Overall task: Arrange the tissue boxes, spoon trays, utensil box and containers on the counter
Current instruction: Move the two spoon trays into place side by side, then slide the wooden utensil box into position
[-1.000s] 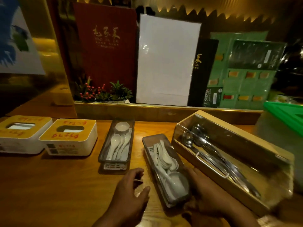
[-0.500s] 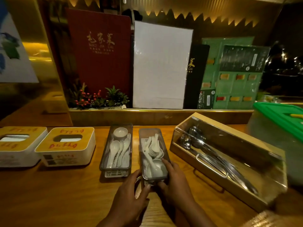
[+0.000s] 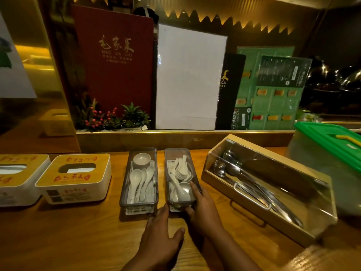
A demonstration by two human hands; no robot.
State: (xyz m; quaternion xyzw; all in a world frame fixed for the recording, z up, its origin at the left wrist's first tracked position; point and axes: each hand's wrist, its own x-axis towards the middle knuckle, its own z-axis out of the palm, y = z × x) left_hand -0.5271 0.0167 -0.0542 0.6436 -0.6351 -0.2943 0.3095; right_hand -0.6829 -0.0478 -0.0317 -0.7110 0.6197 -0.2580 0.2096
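Broadly, the wooden counter (image 3: 58,241) carries everything, with tall menus (image 3: 115,61) propped along the ledge behind it. At far right sits a clear container (image 3: 320,173) under a green lid (image 3: 330,141). Just left of it the utensil box (image 3: 273,194) lies at an angle, its clear cover shut over metal ladles (image 3: 230,169). At the left edge two tissue boxes stand side by side, the left box (image 3: 17,180) cut by the frame and the right box (image 3: 76,178) fully seen. Between them and the utensil box, two spoon trays lie parallel, just beside one another: the left tray (image 3: 139,180) holds white spoons (image 3: 142,180) and a small dish (image 3: 142,159), the right tray (image 3: 181,177) a heap of white spoons. The right hand (image 3: 203,210) has its grip on the right tray's near right corner, fingers along the side and thumb at the front end. The left hand (image 3: 158,231) lies flat on the counter with fingers loosely spread, holding nothing, fingertips at the near ends of the trays; whether they touch them is hard to tell.
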